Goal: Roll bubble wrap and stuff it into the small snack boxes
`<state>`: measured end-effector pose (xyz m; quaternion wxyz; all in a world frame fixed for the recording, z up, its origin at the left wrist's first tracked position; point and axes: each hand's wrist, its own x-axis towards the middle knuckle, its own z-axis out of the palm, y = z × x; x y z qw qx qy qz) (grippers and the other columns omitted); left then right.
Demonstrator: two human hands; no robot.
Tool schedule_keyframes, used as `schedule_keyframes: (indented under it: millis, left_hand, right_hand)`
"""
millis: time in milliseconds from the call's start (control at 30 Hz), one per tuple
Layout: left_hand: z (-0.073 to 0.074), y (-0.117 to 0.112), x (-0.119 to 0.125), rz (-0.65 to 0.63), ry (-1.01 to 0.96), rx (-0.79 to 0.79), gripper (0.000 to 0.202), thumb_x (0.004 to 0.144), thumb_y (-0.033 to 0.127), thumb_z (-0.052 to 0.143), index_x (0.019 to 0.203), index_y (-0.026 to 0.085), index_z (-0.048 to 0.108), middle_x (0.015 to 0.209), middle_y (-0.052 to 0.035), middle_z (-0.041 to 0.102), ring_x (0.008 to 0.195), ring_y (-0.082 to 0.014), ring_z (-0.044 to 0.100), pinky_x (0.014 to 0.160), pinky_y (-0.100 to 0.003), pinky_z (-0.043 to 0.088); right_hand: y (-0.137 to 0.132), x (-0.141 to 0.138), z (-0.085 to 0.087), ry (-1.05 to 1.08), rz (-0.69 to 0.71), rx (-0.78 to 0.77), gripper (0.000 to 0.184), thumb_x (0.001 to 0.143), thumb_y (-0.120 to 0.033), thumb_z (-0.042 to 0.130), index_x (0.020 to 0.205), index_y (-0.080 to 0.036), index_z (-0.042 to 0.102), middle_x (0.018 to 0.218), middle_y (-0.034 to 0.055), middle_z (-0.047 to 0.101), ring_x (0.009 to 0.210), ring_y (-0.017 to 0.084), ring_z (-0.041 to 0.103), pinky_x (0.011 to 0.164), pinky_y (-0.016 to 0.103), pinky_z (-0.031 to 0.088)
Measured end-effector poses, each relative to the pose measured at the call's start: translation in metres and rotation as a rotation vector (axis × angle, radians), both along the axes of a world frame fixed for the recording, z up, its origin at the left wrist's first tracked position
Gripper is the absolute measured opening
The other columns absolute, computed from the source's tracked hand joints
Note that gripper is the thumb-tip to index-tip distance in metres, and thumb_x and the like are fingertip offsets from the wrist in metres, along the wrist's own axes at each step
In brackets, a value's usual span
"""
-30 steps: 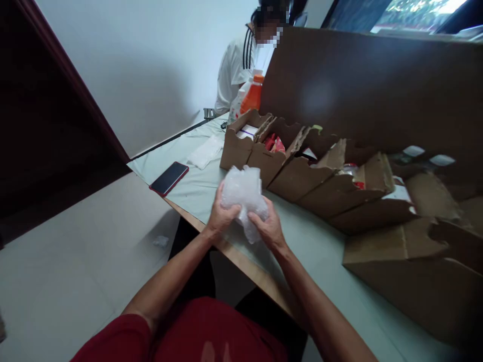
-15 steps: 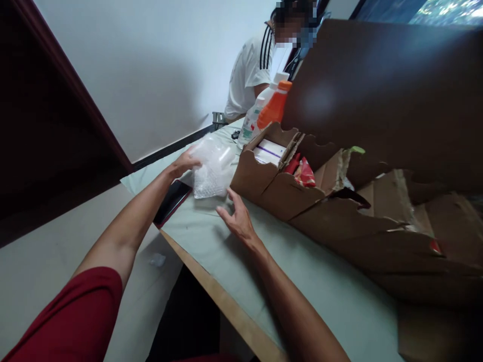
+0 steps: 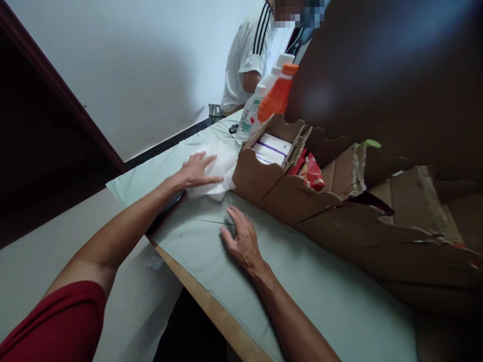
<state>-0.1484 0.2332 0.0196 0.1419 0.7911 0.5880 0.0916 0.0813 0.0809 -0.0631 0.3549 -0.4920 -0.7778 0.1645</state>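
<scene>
The bubble wrap [image 3: 225, 165] lies on the table [image 3: 204, 231], under your left hand [image 3: 194, 172], whose fingers are spread and gripping nothing. At five o'clock from the wrap, your right hand [image 3: 242, 244] is open, fingers loosely bent, holding nothing. The phone [image 3: 163, 217], partly hidden by your left forearm, sits at eight o'clock. The cardboard box [image 3: 260, 188] at three o'clock holds white packs [image 3: 272, 147] with purple stripes and a red packet [image 3: 312, 172]; their print is too small to read. At one o'clock stand an orange bottle [image 3: 276, 96] and a clear bottle [image 3: 247, 116], its green-and-red label unreadable.
</scene>
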Motion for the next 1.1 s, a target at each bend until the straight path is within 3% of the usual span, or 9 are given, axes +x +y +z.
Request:
schedule_keyframes:
  millis: [100, 200, 400, 533, 600, 733, 833, 933, 1100]
  left_hand:
    - [-0.015, -0.008, 0.021, -0.012, 0.145, -0.064, 0.092, 0.084, 0.066, 0.066, 0.161, 0.03, 0.031, 0.173, -0.0173, 0.016, 0.159, -0.0437, 0.009, 0.116, -0.07, 0.028]
    - [-0.016, -0.009, 0.022, -0.038, 0.183, -0.068, 0.09, 0.086, 0.063, 0.066, 0.162, 0.031, 0.029, 0.173, -0.0173, 0.016, 0.159, -0.0426, 0.01, 0.115, -0.072, 0.028]
    - [0.023, -0.016, 0.01, -0.026, 0.243, 0.009, 0.091, 0.086, 0.061, 0.066, 0.162, 0.025, 0.03, 0.172, -0.0228, 0.012, 0.157, -0.0458, 0.016, 0.117, -0.076, 0.011]
    - [0.031, -0.07, 0.007, -0.003, 0.191, 0.202, 0.086, 0.089, 0.055, 0.064, 0.16, 0.02, 0.033, 0.17, -0.0229, 0.023, 0.155, -0.0442, 0.024, 0.121, -0.069, 0.017]
    - [0.019, -0.114, 0.014, -0.094, 0.122, 0.263, 0.082, 0.088, 0.052, 0.064, 0.158, 0.019, 0.037, 0.168, -0.0219, 0.028, 0.153, -0.0426, 0.029, 0.122, -0.063, 0.024]
    - [-0.027, -0.208, 0.046, -0.419, -0.054, 0.265, 0.07, 0.091, 0.049, 0.058, 0.153, 0.02, 0.045, 0.165, -0.0191, 0.035, 0.153, -0.0384, 0.032, 0.122, -0.057, 0.03]
    - [-0.057, -0.257, 0.069, -0.538, -0.088, 0.212, 0.064, 0.094, 0.048, 0.054, 0.153, 0.024, 0.047, 0.163, -0.0162, 0.041, 0.153, -0.0384, 0.034, 0.122, -0.06, 0.031]
    - [-0.075, -0.279, 0.084, -0.566, -0.028, 0.2, 0.057, 0.096, 0.048, 0.05, 0.146, 0.021, 0.057, 0.158, -0.0181, 0.049, 0.15, -0.0399, 0.04, 0.12, -0.064, 0.032]
    - [-0.084, -0.282, 0.084, -0.562, 0.03, 0.255, 0.056, 0.098, 0.049, 0.044, 0.144, 0.02, 0.059, 0.159, -0.0175, 0.048, 0.151, -0.0374, 0.04, 0.122, -0.061, 0.032]
  right_hand:
    - [-0.001, -0.002, -0.001, -0.037, -0.014, -0.015, 0.049, 0.09, -0.025, 0.06, 0.138, -0.017, 0.06, 0.146, 0.0165, 0.06, 0.131, 0.031, 0.059, 0.109, 0.051, 0.048]
    - [-0.001, -0.005, 0.003, -0.059, -0.02, -0.037, 0.048, 0.089, -0.021, 0.06, 0.136, -0.014, 0.061, 0.145, 0.0184, 0.061, 0.13, 0.03, 0.06, 0.108, 0.05, 0.048]
    - [-0.033, 0.005, 0.037, -0.096, 0.027, -0.03, 0.035, 0.09, -0.018, 0.061, 0.124, -0.018, 0.069, 0.14, 0.0148, 0.066, 0.126, 0.03, 0.062, 0.106, 0.05, 0.048]
    - [-0.1, 0.042, 0.057, -0.11, 0.04, 0.017, 0.028, 0.095, -0.023, 0.059, 0.121, -0.023, 0.07, 0.137, 0.0117, 0.068, 0.123, 0.028, 0.064, 0.102, 0.048, 0.05]
    - [-0.144, 0.072, 0.055, -0.118, -0.051, 0.053, 0.027, 0.097, -0.026, 0.057, 0.121, -0.024, 0.069, 0.135, 0.0108, 0.07, 0.123, 0.027, 0.065, 0.1, 0.047, 0.052]
    - [-0.242, 0.136, 0.03, -0.201, -0.405, 0.106, 0.027, 0.099, -0.032, 0.055, 0.121, -0.026, 0.07, 0.13, 0.0101, 0.072, 0.121, 0.028, 0.066, 0.097, 0.048, 0.053]
    - [-0.305, 0.165, 0.01, -0.285, -0.645, 0.067, 0.028, 0.099, -0.034, 0.055, 0.119, -0.024, 0.071, 0.129, 0.0112, 0.073, 0.12, 0.03, 0.067, 0.095, 0.049, 0.053]
    - [-0.335, 0.172, -0.003, -0.333, -0.761, 0.054, 0.026, 0.098, -0.03, 0.054, 0.116, -0.023, 0.071, 0.129, 0.011, 0.073, 0.119, 0.029, 0.067, 0.095, 0.048, 0.054]
    - [-0.335, 0.162, -0.006, -0.322, -0.8, 0.047, 0.027, 0.094, -0.022, 0.056, 0.117, -0.022, 0.071, 0.134, 0.0116, 0.071, 0.126, 0.03, 0.063, 0.1, 0.049, 0.051]
